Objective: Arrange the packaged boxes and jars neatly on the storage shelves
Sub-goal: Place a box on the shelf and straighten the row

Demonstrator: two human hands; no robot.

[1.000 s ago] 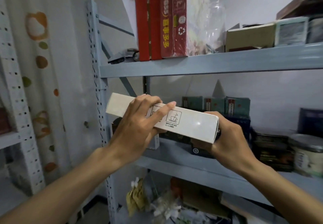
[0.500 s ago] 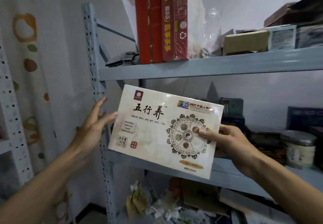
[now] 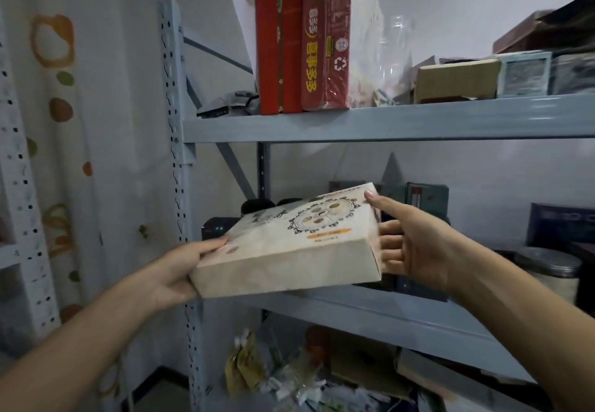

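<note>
Fingers [image 3: 390, 229] of the right hand [image 3: 418, 247] lie spread along the right side of the cream box [image 3: 289, 247], with the thumb pressed on its far right corner. The left hand [image 3: 174, 270] grips the near left corner, thumb on top, so both hands are holding it. Half a second ago the box stood face-on to the camera in the right hand alone, the left hand open beside it. Now it is tipped almost flat, printed face up, and hangs over the front left end of the middle shelf [image 3: 386, 318], above some dark items [image 3: 219, 228] there. It does not seem to rest on anything yet. I judge it is being laid flat here and needs lowering and sliding back, away from the jar [image 3: 547, 270] toward the right end.
</note>
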